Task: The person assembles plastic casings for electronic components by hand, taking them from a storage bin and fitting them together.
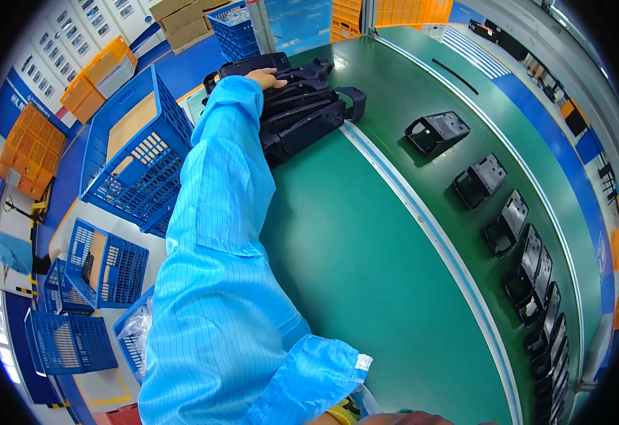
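Observation:
My left arm, in a blue striped sleeve, stretches away across the left side of the green worktop (352, 234). At its end my left hand (265, 78) is closed over a black plastic housing (290, 91) in a tight cluster of similar parts. The nearest of these parts (306, 131) lies tilted, with its end beside the pale strip on the worktop. At the bottom edge shows a little of my right hand (416, 419), below a blue cuff and a yellow band. Its fingers are out of the picture.
A pale strip (423, 212) curves along the worktop. Beyond it, several black housings (479, 180) stand in a row down the right side. Blue crates (139, 163) stand left of my arm, with orange crates (33, 149) farther off. A person in blue (12, 251) is at far left.

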The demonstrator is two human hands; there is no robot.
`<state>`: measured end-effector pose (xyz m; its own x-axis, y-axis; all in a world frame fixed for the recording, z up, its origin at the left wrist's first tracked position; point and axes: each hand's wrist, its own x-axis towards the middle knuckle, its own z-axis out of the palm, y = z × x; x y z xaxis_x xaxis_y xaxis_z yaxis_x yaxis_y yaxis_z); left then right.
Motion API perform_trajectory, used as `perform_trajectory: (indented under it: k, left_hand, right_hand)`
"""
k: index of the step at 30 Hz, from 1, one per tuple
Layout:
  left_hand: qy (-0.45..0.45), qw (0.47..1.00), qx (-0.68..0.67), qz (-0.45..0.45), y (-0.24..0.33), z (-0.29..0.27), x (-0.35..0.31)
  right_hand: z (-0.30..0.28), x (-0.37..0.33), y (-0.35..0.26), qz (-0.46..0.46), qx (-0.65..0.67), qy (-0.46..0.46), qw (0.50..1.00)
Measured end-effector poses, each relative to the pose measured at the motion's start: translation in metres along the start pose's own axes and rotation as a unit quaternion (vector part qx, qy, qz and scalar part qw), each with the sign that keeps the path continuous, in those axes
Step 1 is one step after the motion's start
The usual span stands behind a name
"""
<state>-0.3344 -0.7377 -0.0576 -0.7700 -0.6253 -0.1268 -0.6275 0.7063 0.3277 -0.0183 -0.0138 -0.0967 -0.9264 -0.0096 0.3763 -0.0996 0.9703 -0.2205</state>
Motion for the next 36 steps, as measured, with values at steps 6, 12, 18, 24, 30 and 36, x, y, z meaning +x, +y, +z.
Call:
perform_trajectory:
  k: [6, 12, 18, 24, 30, 36]
  left_hand:
    - [0.031, 0.989, 0.123, 0.077, 0.013, 0.022, -0.004]
    - [0.011, 0.974, 0.170, 0.150, 0.061, 0.038, -0.060]
    - [0.038, 0.982, 0.161, 0.091, 0.107, 0.051, -0.128]
    - [0.035, 0.977, 0.185, 0.101, 0.135, 0.074, -0.187]
    - [0.015, 0.978, 0.168, 0.120, 0.192, 0.102, -0.232]
    - [-0.025, 0.964, 0.189, 0.186, 0.215, 0.101, -0.269]
  right_hand:
    - [-0.007, 0.003, -0.006, 0.001, -0.080, -0.055, 0.995]
    - [0.008, -0.004, 0.001, -0.028, -0.028, -0.036, 0.999]
    - [0.013, 0.008, -0.003, -0.052, 0.057, -0.064, 0.995]
    - [0.039, 0.129, -0.107, -0.116, 0.296, -0.227, 0.920]
    - [0.118, 0.203, -0.113, 0.110, 0.468, -0.276, 0.832]
    - [0.067, 0.170, -0.052, 0.154, 0.460, -0.286, 0.826]
